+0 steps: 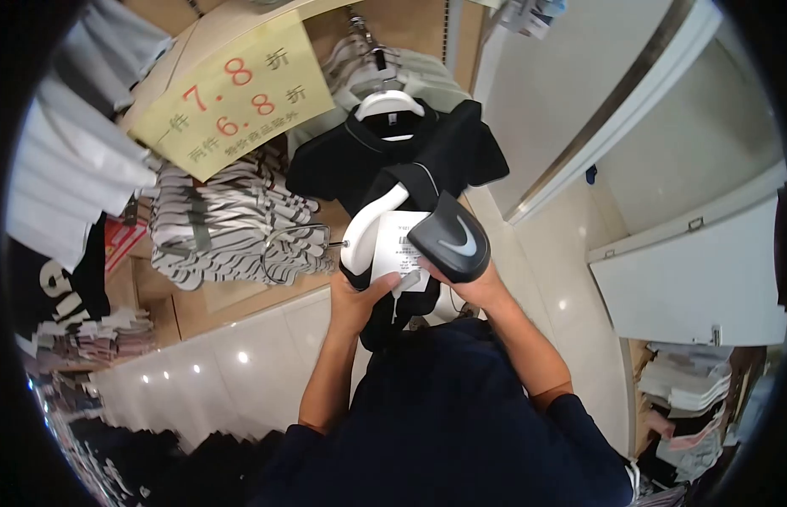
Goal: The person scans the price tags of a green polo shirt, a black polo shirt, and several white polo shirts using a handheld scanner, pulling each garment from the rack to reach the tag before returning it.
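Head view, looking down past the chest. Our left hand (353,297) grips a black garment on a white hanger (366,226), the thumb pressed against a white paper tag (400,249) printed with a barcode; the fingers are closed around the fabric and hanger end. Our right hand (478,286) is wrapped shut around the handle of a black barcode scanner (450,236), whose head sits just beside the tag, touching or nearly touching its right edge. Directly behind, a black polo shirt (385,156) hangs on a second white hanger (390,105). To the left, a rack holds grey-and-white striped shirts (229,224) beneath a yellow price sign (233,93).
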Available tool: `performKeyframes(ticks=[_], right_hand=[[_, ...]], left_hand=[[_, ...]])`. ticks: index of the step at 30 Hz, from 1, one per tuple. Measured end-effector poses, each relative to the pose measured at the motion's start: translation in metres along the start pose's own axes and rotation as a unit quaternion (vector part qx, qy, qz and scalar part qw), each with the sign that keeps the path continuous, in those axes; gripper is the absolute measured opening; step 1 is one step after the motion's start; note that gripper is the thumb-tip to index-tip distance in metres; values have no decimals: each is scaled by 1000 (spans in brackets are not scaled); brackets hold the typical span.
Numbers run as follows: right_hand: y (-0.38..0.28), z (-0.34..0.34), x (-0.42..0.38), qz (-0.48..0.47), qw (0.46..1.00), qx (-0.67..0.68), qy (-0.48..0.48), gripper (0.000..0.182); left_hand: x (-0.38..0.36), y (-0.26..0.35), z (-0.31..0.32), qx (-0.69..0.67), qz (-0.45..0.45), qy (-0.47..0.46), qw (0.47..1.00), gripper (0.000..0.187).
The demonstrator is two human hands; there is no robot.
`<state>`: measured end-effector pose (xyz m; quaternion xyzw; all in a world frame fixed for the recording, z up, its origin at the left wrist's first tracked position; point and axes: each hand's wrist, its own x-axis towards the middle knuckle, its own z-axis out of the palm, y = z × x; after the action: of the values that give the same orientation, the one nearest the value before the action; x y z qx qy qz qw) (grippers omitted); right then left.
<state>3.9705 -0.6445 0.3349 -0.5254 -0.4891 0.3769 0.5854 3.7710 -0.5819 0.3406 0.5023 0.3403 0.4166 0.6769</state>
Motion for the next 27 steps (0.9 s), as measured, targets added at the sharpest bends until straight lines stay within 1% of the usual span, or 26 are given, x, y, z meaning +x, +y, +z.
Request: performKeyframes(ticks=[2,3,4,6,10,11,12,14,17,18,20,22,24,25,26,27], right_hand=[[-2,7,4,46,999,14,16,67],[-2,10,4,57,996,54,32,53],[-20,11,2,122,979,160,26,38],[-10,5,-11,137,983,108,59,30],[-16,3,-40,185,979,78,-19,25],[-20,8,-41,183,977,103,-28,23],[-26,14,-41,181,974,129,-36,21],[-12,12,-40,197,965,161,-67,20],[-19,3,-39,194,974,106,-53,18],[-15,-3,-40,194,976,101,-17,20],[3,-26,-42,189,976,88,57,25],[20,-58,-39,138,973,134,127,27],[10,-73,-32,108,955,162,223,28],[11,-80,-31,112,951,140,250,29],[15,-89,-31,96,959,106,243,25],[11,-87,-29,114,963,60,237,26]], left_hand=[[-2,4,2,-48,17,18,999,46],[-4,3,-1,-54,21,38,998,43],[-5,2,-4,-60,24,58,996,40],[-7,-2,-8,-56,39,102,992,34],[-6,-12,-8,-15,69,170,983,22],[-4,-15,-8,-5,74,181,981,20],[-2,-16,-7,4,74,181,981,20],[2,-19,-9,23,74,180,981,21],[2,-55,-43,123,93,133,979,26],[-3,-34,-44,148,136,108,974,32],[-12,-15,-74,231,161,67,957,34],[-22,10,-101,372,110,61,920,37],[-28,45,-103,341,0,88,936,43],[-27,53,-105,365,39,73,927,48],[-21,51,-103,396,51,52,915,47],[-14,47,-99,428,62,30,901,46]])
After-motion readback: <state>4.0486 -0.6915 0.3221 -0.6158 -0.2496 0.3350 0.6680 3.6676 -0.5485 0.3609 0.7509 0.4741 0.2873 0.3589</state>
